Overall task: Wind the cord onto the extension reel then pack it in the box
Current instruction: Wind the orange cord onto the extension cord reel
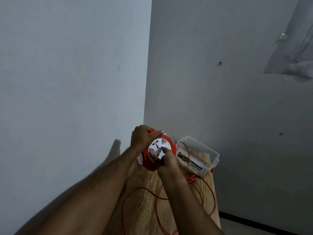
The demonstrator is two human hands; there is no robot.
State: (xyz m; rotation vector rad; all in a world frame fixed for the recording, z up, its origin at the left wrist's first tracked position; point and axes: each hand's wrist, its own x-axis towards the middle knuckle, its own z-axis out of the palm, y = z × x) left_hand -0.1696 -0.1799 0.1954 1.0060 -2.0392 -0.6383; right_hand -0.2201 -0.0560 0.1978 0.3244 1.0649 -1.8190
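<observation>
Orange reel (153,164) with a white socket face (157,148), held up in the air over the far end of a wooden table (144,206). Left hand (141,136) curled over the orange handle on top, gripping it tight. Right hand (166,159) down on the white face, fingers bent and pinching something small there, too blurry to tell what. Thin orange cord (128,195) lying loose on the table in big loops, not wound up yet, with its orange plug (191,179) near the right wrist. Clear plastic box (205,154) just behind, lid off, one loop of cord hanging inside along with a printed card (190,162). Grey walls (67,73) all around.
</observation>
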